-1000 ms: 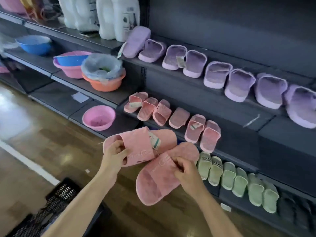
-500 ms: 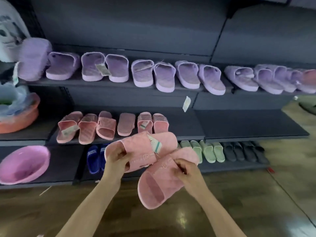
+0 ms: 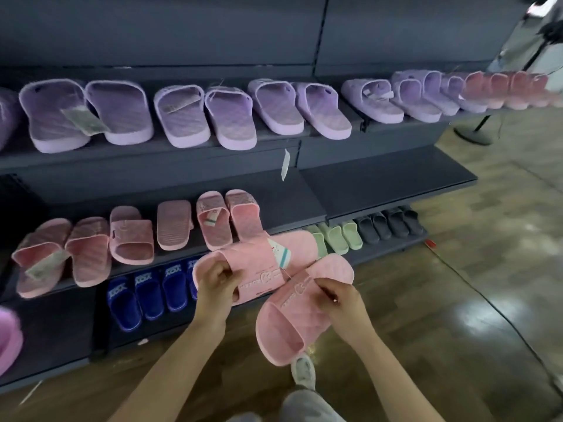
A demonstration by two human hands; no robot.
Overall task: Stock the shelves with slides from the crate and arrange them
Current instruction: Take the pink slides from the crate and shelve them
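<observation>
Holding a pair of pink quilted rubber slides low in the centre of the frame, the person stands before dark metal shelves. At centre-left, the left hand has its grip pinching the strap of the left pink slide, which carries a white paper tag. Just right of it, the right hand pinches the strap of the right pink slide, tilted toe-up. Both slides overlap in the air in front of the middle shelf's row of pink slides, below the lilac slides.
</observation>
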